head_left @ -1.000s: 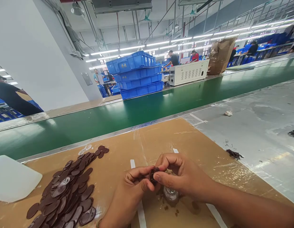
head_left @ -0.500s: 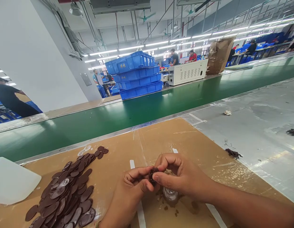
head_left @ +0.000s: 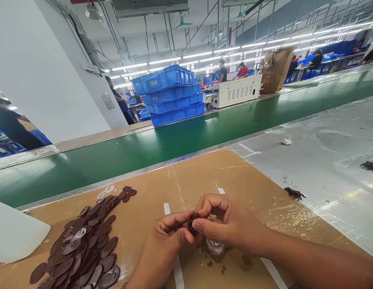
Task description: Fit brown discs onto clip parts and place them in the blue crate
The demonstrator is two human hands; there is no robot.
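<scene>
Between my two hands is a small dark brown piece (head_left: 192,224), gripped at its edges by fingertips and thumbs. My left hand (head_left: 171,241) pinches it from the left, and my right hand (head_left: 225,220) from the right. Just under my right hand, a clear round container (head_left: 215,247) rests on the brown board (head_left: 150,208), partly hidden, with wet-looking spots around it. To the left of my hands lies a heap of flat oval brown pieces (head_left: 80,245), some of them glossy.
A white container (head_left: 16,233) stands at the left edge. Beyond the board runs a green conveyor belt (head_left: 129,154), with stacked blue crates (head_left: 174,96) and a beige machine (head_left: 237,91) behind it. Dark scraps (head_left: 294,193) lie at the right. Several people are in the background.
My hands hold nearly the same pose around the brown piece. The view has shifted slightly, and a person in dark clothes now shows beside the wall, left of the crates.
</scene>
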